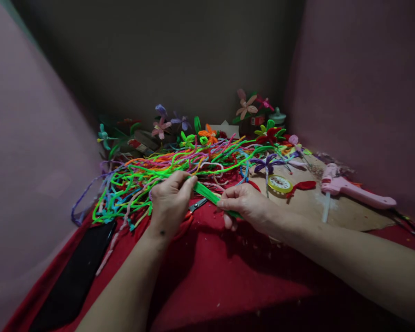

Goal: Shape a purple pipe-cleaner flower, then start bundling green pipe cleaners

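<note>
Between my two hands stretches a green strip [206, 192] that looks like pipe cleaners laid side by side. My left hand [171, 198] pinches its upper left end between thumb and forefinger. Lower down, my right hand [244, 205] grips the other end, and a bit of green shows beneath the fingers. Under the strip, on the red cloth [235, 286], lies a pair of scissors [198, 205] with orange handles, partly hidden by my left hand. Just beyond my hands spreads a tangled pile of colourful pipe cleaners [138, 173].
A pink hot glue gun [352, 189] rests on cardboard [359, 216] at right, near a yellow round case [279, 183] and a purple pipe-cleaner flower [267, 162]. Several finished flowers, one orange [208, 133], stand along the back. A black phone-like slab [74, 279] lies at left.
</note>
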`<state>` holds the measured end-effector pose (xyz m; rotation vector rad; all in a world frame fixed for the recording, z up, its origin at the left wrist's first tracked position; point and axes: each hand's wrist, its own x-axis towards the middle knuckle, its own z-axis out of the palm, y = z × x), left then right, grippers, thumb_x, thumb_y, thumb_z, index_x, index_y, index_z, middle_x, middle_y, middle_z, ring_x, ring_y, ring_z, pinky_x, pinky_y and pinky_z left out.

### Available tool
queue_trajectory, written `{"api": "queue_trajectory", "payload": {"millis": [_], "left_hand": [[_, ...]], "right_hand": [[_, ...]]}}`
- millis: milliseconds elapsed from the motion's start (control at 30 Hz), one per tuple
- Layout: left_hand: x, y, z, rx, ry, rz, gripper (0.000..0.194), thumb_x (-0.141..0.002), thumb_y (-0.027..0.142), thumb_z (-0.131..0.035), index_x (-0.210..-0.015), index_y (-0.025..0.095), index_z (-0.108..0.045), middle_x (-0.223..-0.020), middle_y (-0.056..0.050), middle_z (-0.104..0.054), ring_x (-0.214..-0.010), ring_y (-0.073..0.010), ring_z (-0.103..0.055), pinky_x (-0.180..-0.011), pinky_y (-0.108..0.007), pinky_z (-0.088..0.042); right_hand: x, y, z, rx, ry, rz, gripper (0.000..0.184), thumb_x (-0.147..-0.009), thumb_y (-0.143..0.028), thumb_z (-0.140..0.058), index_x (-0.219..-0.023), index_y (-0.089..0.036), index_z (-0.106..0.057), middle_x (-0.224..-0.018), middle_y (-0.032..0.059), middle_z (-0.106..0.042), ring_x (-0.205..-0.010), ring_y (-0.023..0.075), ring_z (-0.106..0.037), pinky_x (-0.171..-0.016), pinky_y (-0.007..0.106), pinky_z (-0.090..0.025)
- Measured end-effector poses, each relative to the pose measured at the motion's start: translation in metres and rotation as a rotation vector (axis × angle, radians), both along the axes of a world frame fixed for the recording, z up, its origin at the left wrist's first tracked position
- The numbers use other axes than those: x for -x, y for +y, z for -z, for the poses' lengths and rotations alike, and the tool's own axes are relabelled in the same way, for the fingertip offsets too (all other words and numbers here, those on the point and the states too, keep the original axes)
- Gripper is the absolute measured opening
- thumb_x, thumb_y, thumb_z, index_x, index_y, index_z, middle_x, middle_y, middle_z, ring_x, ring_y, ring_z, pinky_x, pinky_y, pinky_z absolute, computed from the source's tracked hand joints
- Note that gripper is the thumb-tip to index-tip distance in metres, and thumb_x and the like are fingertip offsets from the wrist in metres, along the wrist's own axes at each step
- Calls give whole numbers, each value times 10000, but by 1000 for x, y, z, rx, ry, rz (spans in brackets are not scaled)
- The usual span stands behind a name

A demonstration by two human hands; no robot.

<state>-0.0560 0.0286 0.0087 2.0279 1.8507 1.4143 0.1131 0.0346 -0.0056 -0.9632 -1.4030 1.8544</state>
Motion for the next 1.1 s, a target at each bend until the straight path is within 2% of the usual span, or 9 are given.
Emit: {"api": "queue_trajectory", "payload": {"millis": [133, 233, 300, 400, 467, 667, 767, 867, 1100], "left_hand": [[7, 0, -14, 69, -468, 19, 107, -766, 255, -569, -689, 182, -562, -481, 61, -484, -366, -64, -406, -366, -177, -313], [12, 3, -17, 121, -689, 73, 102, -743, 261, -591, -717, 176, -540, -510, 63, -494, -354, -50, -388, -332, -157, -277], [12, 4, -14, 271, -764, 160, 130, -716, 266, -627, -727, 163, -549, -533, 55, -510, -367, -41, -380, -336, -147, -273], [7, 2, -5, 589, -771, 387, 171, -685, 261, -682, -752, 139, -584, -547, 51, -507, -387, -29, -363, -356, -148, -272], [1, -1, 1, 678, -744, 493, 181, -692, 271, -695, -766, 130, -607, -543, 51, -495, -403, -29, -369, -378, -155, -290], [-11, -5, 3, 559, -860, 449, 164, -695, 276, -706, -702, 148, -604, -524, 55, -489, -413, -38, -385, -378, -154, -311], [-12, -4, -1, 496, -880, 443, 182, -696, 284, -708, -812, 165, -634, -531, 60, -491, -401, -34, -374, -360, -145, -290], [-13, -5, -2, 502, -858, 447, 198, -734, 316, -675, -864, 171, -639, -475, 77, -426, -368, -30, -320, -342, -144, -250], [-15, -7, 0, 490, -688, 320, 185, -728, 318, -674, -704, 139, -634, -453, 60, -452, -368, -35, -328, -346, -163, -232]], "right_hand": [[-1, -1, 1, 20, 11, 7, 182, -731, -141, -546, -550, -141, -521, -397, -6, -579, -306, 76, -474, -360, 176, -402], [-1, 1, 3, 4, 25, 34, 175, -731, -157, -553, -559, -138, -528, -414, -3, -589, -321, 75, -480, -382, 184, -419], [-2, 2, 5, -19, 36, 51, 160, -728, -172, -566, -575, -135, -537, -428, 1, -597, -332, 77, -487, -391, 187, -421], [-2, 3, 7, -49, 55, 64, 169, -725, -200, -579, -576, -137, -531, -431, 1, -596, -339, 80, -494, -394, 190, -419], [-2, 3, 7, -52, 52, 58, 185, -730, -211, -575, -569, -139, -522, -432, 1, -594, -342, 80, -495, -392, 188, -417], [-1, 2, 5, -33, 22, 34, 193, -738, -193, -553, -557, -144, -508, -420, -8, -583, -328, 74, -484, -385, 180, -415], [0, 1, 6, -27, 13, 12, 190, -744, -183, -538, -560, -146, -507, -418, -10, -583, -334, 76, -495, -381, 173, -408], [1, 1, 8, -10, -1, -13, 167, -744, -161, -529, -578, -149, -512, -418, -14, -587, -334, 76, -497, -374, 165, -397], [1, 1, 9, 20, -7, -70, 165, -751, -207, -549, -598, -154, -518, -488, -10, -629, -353, 76, -506, -362, 167, -384]]}}
